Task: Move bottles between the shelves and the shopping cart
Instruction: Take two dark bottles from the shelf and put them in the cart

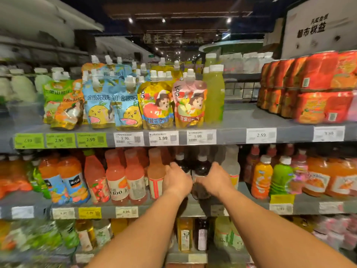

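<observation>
Two dark bottles with white caps stand side by side on the middle shelf (pixel 301 206). My left hand (pixel 176 179) is wrapped round the left dark bottle (pixel 181 164), hiding most of its body. My right hand (pixel 214 179) grips the right dark bottle (pixel 201 171) around its waist; its lower part shows between my two wrists. Both forearms reach up from the bottom of the view. No shopping cart is in view.
Pink and orange juice bottles (pixel 116 178) stand left of my hands; a pale bottle (pixel 231 165) and orange and green bottles (pixel 280 176) stand to the right. Spouted drink pouches (pixel 156 105) fill the upper shelf (pixel 241 120). More bottles (pixel 184 235) sit on the shelf below.
</observation>
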`<state>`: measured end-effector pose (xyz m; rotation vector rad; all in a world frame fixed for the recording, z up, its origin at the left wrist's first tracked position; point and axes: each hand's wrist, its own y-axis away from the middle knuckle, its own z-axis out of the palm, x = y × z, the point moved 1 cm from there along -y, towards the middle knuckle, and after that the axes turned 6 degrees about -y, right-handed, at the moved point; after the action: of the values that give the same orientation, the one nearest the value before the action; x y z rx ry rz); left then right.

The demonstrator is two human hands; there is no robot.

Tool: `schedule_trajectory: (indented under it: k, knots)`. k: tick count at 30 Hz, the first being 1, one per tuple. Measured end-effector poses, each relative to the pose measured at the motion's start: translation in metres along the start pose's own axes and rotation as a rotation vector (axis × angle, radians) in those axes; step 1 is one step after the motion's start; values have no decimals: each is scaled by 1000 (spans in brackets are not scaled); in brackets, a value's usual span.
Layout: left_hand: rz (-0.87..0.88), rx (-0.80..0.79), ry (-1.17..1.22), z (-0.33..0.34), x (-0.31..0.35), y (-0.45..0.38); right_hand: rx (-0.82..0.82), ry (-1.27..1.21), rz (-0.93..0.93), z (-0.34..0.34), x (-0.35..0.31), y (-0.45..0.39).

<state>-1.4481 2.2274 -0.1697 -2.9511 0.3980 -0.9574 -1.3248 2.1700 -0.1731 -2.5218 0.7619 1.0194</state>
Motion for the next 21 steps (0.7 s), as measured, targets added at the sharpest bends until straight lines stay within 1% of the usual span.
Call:
schedule_trajectory:
  k: [2,4,8,12,14,17,21]
  knots:
    - [-54,-20,-10,2,9,-9,-64,0,-32,0,-1,-9]
    - [-112,-36,-5,6,16,-20,-95,-14,-30,0,0,-16]
    - [-189,-50,-8,11,18,-32,-62,-62,5,6,3,-18]
    - [-229,-10,122,16,14,-28,-16,-133,16,6,8,-15]
    - [-221,-4,144,17,14,-23,18,-153,23,4,10,-9]
    - [-151,24,128,14,15,-10,68,-169,5,1,14,4]
    - [-56,68,169,7,4,14,102,-147,-107,-5,11,22]
